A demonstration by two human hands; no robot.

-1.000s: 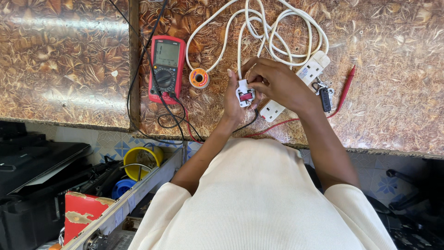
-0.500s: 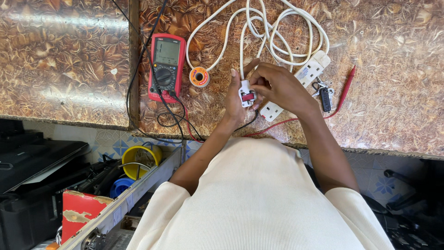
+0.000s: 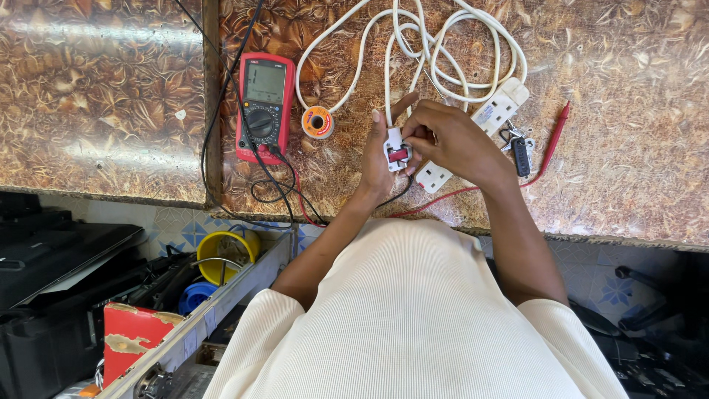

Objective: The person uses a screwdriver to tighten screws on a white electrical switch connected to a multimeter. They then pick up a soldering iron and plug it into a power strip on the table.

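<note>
right hand (image 3: 454,144) has closed further over the white plug (image 3: 396,150).

On the worktop (image 3: 628,185), the solder spool (image 3: 317,122) lay just right of the multimeter (image 3: 264,107); the power strip (image 3: 473,133) farther right, keys (image 3: 519,148) beyond it.

Hands: two, left hand (image 3: 378,159) and right hand (image 3: 456,142)
Plugs: one white plug (image 3: 396,150), held between the hands
Power strips: one (image 3: 473,133), right of the plug
Meters: one red meter (image 3: 264,106), left
Solder spools: one (image 3: 317,122)
Key bunches: one (image 3: 519,148)
Red probes: one (image 3: 555,137), far right
Yellow tape rolls: one (image 3: 221,253), near left
</note>
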